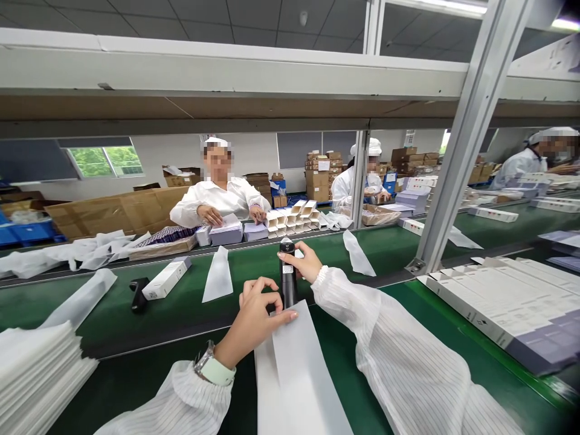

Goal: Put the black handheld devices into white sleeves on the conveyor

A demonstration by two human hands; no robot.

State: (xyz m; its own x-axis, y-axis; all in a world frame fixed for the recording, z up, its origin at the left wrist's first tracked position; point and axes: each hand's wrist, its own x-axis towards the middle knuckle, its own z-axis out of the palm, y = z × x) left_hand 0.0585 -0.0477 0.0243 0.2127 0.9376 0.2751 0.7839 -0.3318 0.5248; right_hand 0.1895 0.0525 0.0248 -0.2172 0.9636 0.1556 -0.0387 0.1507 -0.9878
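Note:
Upright in front of me stands a black cylindrical device [289, 289] with a small white label. My right hand [307, 263] grips it near its top, thumb across the front. My left hand [257, 314] is closed in a pinch on the upper edge of a flat white translucent sleeve [308, 374]. The device's lower end is at the mouth of this sleeve; whether it is inside, I cannot tell. A wristwatch and a pale green band are on my left wrist.
Stacked white sleeves [40, 380] lie at left. On the green belt [181, 323] are a black handheld device [138, 295], a white box [165, 279] and loose sleeves. Flat cartons [507, 302] lie right, beside a metal post [466, 139]. A co-worker [222, 202] handles cartons opposite.

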